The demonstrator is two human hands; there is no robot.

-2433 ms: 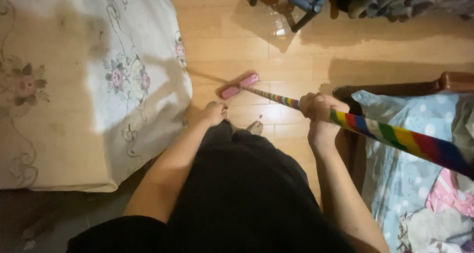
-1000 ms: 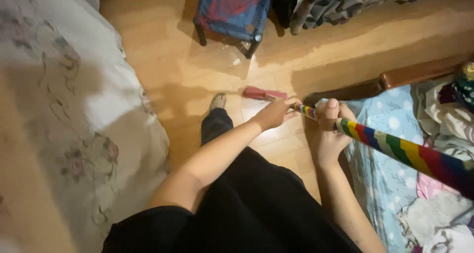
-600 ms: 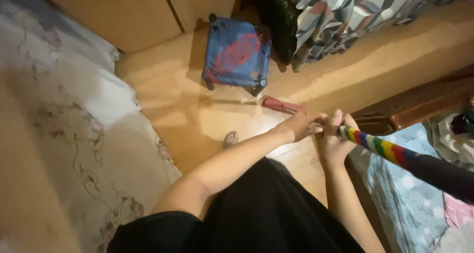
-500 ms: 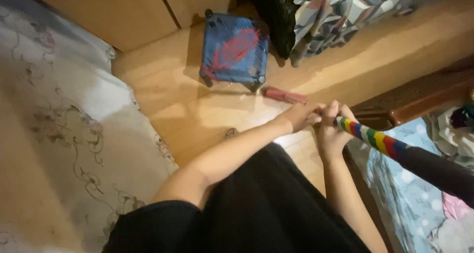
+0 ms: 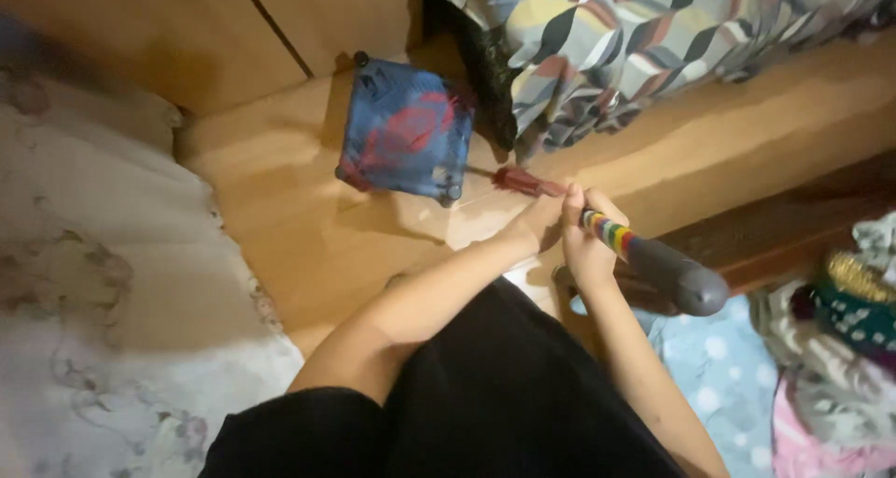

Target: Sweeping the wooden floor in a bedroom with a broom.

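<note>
Both my hands grip a broom with a rainbow-striped handle (image 5: 611, 233) that ends in a grey grip. My left hand (image 5: 541, 218) holds the pole lower down, and my right hand (image 5: 583, 245) is wrapped around it just above. The pink broom head (image 5: 518, 180) rests on the wooden floor (image 5: 289, 217), right beside a leg of a small blue and red folding stool (image 5: 406, 131). My black clothing fills the bottom of the view.
A bed with a white floral cover (image 5: 93, 282) lies on the left. A patterned blanket (image 5: 653, 30) hangs at the top right. A dark wooden bed frame (image 5: 793, 235) and piled clothes (image 5: 840, 347) sit on the right. Wooden cabinet doors (image 5: 233, 21) stand at the back.
My left hand came off my leg and took hold of the pole. The broom head slid forward across the floor to the stool, and my view tilted further ahead.
</note>
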